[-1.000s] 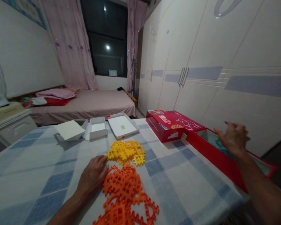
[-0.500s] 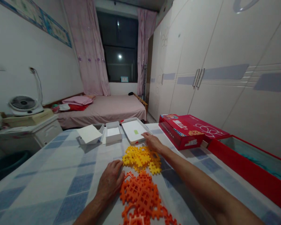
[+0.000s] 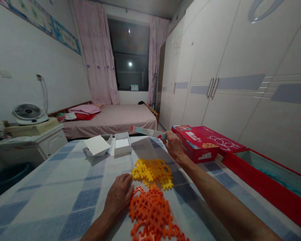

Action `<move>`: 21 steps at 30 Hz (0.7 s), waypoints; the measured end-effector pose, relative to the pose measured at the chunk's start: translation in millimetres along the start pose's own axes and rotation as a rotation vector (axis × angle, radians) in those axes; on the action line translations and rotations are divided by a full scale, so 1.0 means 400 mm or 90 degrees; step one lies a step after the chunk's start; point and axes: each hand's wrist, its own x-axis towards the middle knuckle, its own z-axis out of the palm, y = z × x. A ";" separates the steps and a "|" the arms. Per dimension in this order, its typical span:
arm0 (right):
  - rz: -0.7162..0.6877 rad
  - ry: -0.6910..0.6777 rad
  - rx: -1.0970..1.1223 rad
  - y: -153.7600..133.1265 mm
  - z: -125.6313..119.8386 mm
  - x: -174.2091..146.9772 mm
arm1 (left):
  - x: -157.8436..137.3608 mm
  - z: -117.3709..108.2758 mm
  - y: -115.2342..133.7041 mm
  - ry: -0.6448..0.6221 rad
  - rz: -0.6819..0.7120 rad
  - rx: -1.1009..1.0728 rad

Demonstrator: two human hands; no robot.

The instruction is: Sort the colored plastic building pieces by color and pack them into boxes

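Observation:
My right hand (image 3: 174, 146) grips one edge of a shallow box lid (image 3: 146, 131), pale with red at its corners. The lid is tilted nearly edge-on and hangs above the table's far side, its shadow on the cloth below. My left hand (image 3: 119, 193) lies on the tablecloth with its fingers stretched forward, holding nothing. Right beside it are a pile of yellow plastic interlocking pieces (image 3: 152, 171) and a pile of orange interlocking pieces (image 3: 153, 207). The orange pile is closer to me and runs off the bottom of the view.
A white open box (image 3: 122, 144) stands at the table's far side, beside another white box (image 3: 97, 146) with a tilted flap. On the right are a red printed box (image 3: 194, 145) and an open red box (image 3: 268, 177) with teal contents. A checked tablecloth (image 3: 52, 190) covers the table.
My right hand has raised the box lid off the table and tipped it up, moving slightly up and to the right. My left hand and both piles stay put.

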 end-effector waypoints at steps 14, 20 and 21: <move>0.657 0.477 0.372 0.529 -0.566 -0.504 | 0.012 0.039 -0.064 0.020 0.029 0.033; 0.688 0.377 0.192 0.662 -0.607 -0.671 | 0.015 0.044 -0.078 0.023 0.039 0.053; 0.654 0.370 0.129 0.672 -0.606 -0.679 | 0.016 0.044 -0.078 0.023 0.039 0.054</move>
